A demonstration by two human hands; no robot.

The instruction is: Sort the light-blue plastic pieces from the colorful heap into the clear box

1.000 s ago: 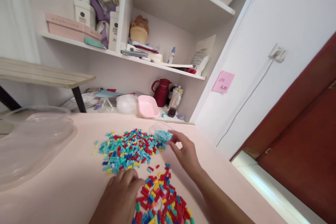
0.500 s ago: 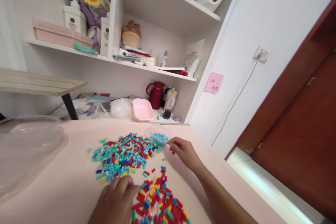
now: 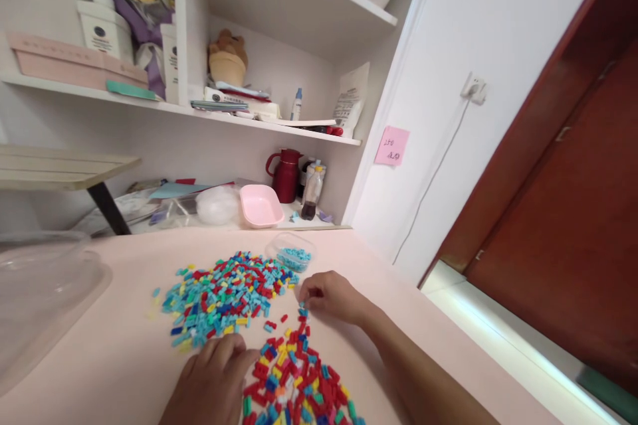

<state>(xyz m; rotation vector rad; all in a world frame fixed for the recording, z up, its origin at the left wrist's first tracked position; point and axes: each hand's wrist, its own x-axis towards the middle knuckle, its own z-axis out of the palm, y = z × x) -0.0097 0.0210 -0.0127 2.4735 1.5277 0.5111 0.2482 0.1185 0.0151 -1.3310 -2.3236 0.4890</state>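
Observation:
Two heaps of tiny coloured bricks lie on the pink table (image 3: 124, 352): a mostly light-blue far pile (image 3: 224, 295) and a mostly red near pile (image 3: 294, 378). A small clear dish (image 3: 292, 252) with light-blue bricks stands just behind the far pile. My right hand (image 3: 329, 297) rests between the piles, fingers curled and pinched down at a brick on the near pile's top edge. My left hand (image 3: 212, 382) lies palm down at the near pile's left edge, fingers bent onto the bricks.
A large clear plastic lid (image 3: 34, 292) lies at the table's left. Behind the table stand a pink tray (image 3: 260, 206), a red jug (image 3: 285, 176), bottles and shelves full of items. A dark red door (image 3: 563, 212) is at the right.
My right hand has drawn back from the clear dish to the top of the near pile and closed into a pinch. The view has shifted right. My left hand has barely moved.

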